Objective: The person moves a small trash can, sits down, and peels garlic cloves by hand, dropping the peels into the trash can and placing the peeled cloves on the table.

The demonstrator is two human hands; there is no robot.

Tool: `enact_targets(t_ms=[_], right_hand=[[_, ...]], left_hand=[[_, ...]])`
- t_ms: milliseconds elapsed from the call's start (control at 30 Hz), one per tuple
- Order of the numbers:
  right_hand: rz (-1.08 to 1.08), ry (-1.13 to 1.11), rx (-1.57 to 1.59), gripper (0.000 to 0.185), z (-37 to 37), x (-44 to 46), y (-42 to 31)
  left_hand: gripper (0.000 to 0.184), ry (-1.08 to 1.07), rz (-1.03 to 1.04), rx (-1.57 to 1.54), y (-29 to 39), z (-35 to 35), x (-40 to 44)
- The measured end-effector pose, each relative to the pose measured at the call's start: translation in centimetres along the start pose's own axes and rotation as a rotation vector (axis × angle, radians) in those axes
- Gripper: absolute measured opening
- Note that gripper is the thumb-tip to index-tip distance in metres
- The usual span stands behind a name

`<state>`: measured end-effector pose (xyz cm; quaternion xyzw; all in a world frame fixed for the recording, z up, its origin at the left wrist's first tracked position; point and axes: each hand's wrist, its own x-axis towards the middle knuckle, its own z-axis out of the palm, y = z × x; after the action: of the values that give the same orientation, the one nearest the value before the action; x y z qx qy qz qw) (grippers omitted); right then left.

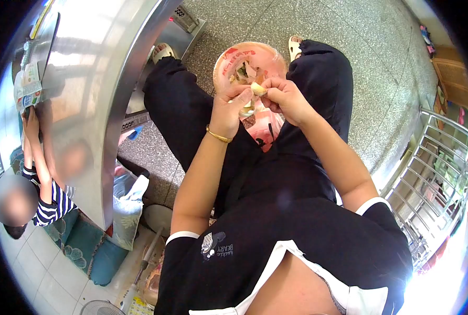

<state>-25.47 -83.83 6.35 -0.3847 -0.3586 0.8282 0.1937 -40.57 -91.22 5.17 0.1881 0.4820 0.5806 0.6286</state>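
A small pale yellow piece [257, 88] sits between the fingertips of both hands, held up over the near part of a pink-lined container [224, 69] standing between the knees. The left hand [227, 111] appears to pinch it from one side and the right hand [287, 101] from the other, thumb and forefinger closed on its edge. Something whitish [248, 108] shows just below the fingers; whether the left hand holds it too, I cannot tell. The piece looks light and fairly firm, perhaps smooth enough to slip, and its edges may break under a hard squeeze, so a gentle fingertip pinch at the ends should suit it. Below, scraps [248, 71] lie in the container. Around it spreads a speckled floor [370, 73]; to the left is a shiny metal surface [95, 68], with a person in a striped top [61, 203] beside it.
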Motion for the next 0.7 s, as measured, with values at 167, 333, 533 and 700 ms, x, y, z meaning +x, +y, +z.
enact_targets(t_ms=[167,333,533,700], right_hand=[[-0.06,0.092,-0.015,0.009,0.6,0.4,0.2],[-0.156,0.098,-0.152,0.008,1.3,0.2,0.5],[-0.255,0.059,-0.296,0.006,1.1,0.0,0.8],[-0.099,-0.127,-0.122,0.006,1.5,-0.9,0.3]], left_hand=[[0.02,0.088,0.215,0.178,1.3,2.3,-0.3],[0.025,0.001,0.204,0.312,0.8,0.9,-0.2],[0.021,-0.001,0.124,0.187,-0.3,0.1,0.0],[0.023,0.062,0.135,0.171,-0.9,-0.4,0.6]])
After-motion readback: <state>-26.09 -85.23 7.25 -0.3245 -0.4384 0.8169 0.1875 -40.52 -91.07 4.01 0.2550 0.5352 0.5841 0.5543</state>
